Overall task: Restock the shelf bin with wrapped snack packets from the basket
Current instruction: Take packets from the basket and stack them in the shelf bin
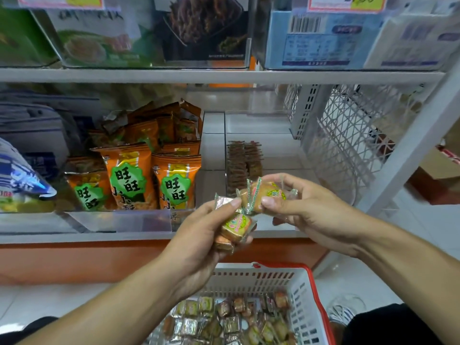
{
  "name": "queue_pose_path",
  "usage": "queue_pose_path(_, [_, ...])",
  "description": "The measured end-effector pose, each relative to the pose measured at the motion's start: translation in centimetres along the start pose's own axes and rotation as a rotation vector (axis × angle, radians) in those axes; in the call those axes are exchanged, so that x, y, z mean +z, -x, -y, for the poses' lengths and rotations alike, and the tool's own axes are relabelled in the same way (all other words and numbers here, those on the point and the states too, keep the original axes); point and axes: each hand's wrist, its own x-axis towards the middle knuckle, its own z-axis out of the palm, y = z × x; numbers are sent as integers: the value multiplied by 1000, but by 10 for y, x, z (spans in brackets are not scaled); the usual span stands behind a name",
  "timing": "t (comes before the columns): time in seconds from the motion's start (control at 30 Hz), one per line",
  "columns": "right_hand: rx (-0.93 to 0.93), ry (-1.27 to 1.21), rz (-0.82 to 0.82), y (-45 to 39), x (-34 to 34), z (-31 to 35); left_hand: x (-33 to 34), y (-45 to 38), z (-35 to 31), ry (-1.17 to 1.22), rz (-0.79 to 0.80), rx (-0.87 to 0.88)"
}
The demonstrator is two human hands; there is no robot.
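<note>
Step in hand: carrying wrapped snack packets from the basket up to the clear shelf bin; judged early, as the basket holds many more.
Method: separate the packets, reach over the bin's front wall, and lay them flat beside the brown stack rather than dropping them.
Left hand: fingers curled round a small bunch of packets, thumb pinching a wrapper end.
Right hand: thumb and fingers pinching one round packet, which touches the left hand's bunch.
Position: both hands are in front of the shelf edge, just below the bin, above the basket.
Neighbouring stock: orange snack bags in the bin to the left.
</note>
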Motion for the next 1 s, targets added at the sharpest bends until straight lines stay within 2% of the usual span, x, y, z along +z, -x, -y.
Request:
queue_pose_path(0.13, [6,-153,-71,-2,7,-1,-3,-2,0,-48,-38,113])
queue_pose_path(0.23, [17,-154,-90,-3,10,0,-4,-1,0,-114,-50,171])
queue_pose_path(0.4, [89,-123,-37,-1,8,0,-4,-3,2,-117,-92,195])
queue_pose_path(0.67, [171,-235,83,-1,3,4,-11,-10,-5,-168,-101,196])
queue_pose_path(0.83, [226,-50,264,0,-2,3,-14,-13,-17,-293,-27,165])
queue_pose_path(1.0, [134,184,301,-5,-12,4,-11,-13,-25,-310,13,207])
